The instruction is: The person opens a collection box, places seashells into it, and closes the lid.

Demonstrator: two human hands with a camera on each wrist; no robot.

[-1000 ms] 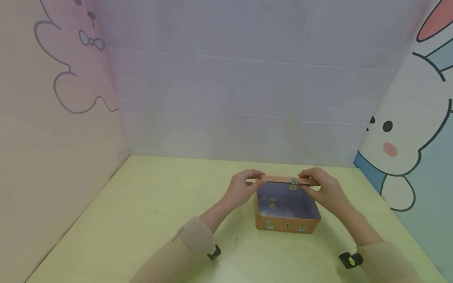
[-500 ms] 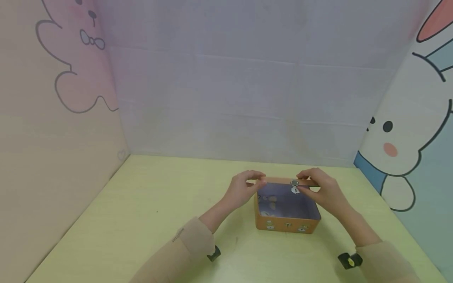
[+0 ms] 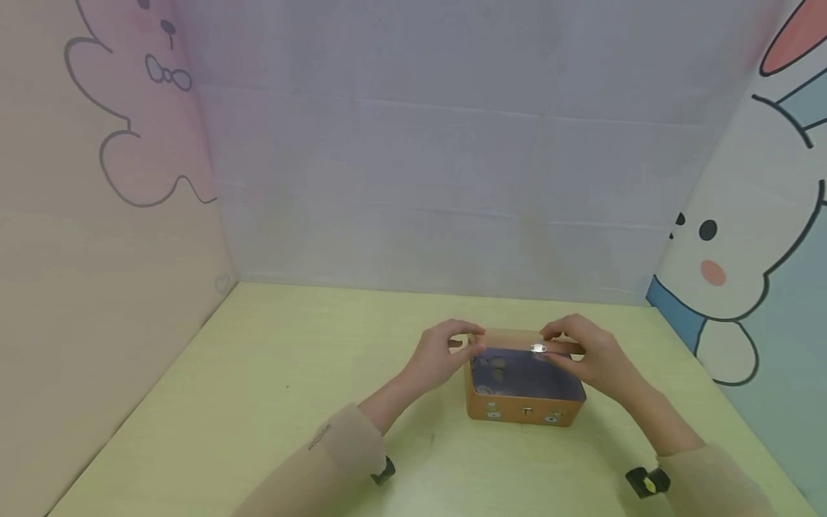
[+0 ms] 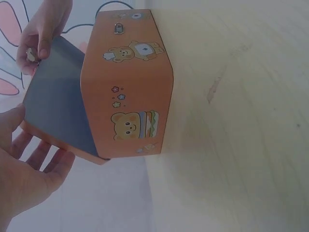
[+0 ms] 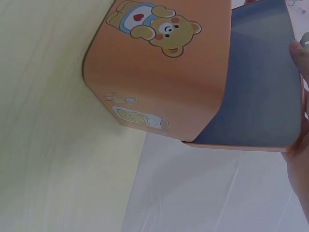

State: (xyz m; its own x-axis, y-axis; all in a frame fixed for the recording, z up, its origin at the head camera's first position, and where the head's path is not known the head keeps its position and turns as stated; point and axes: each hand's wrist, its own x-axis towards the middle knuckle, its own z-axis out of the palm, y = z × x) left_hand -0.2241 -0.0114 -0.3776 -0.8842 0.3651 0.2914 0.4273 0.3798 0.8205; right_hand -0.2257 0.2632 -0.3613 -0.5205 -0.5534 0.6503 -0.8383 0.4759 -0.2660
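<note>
An orange tin box [image 3: 517, 411] printed with cartoon bears stands on the table, its lid [image 3: 507, 339] tilted partly open on a hinge at the back. The inside of the lid [image 4: 58, 96] is plain grey. My left hand [image 3: 441, 357] pinches the lid near its left corner, thumb at the front edge and fingers behind. With thumb and fingers, my right hand [image 3: 597, 355] grips the lid's right side, beside the metal clasp [image 3: 538, 348]. A small catch [image 4: 119, 28] sits on the box's front wall. Part of the dark interior shows under the lid.
The pale yellow table [image 3: 291, 402] extends to the left and in front of the box. A plain wall covering [image 3: 420, 179] stands behind it. Side panels with a pink bear and a white rabbit [image 3: 730, 266] bound the table.
Both hands have lowered the lid's front edge toward the box, so more of the lid's top shows and the opening is narrower. The box has stayed in place.
</note>
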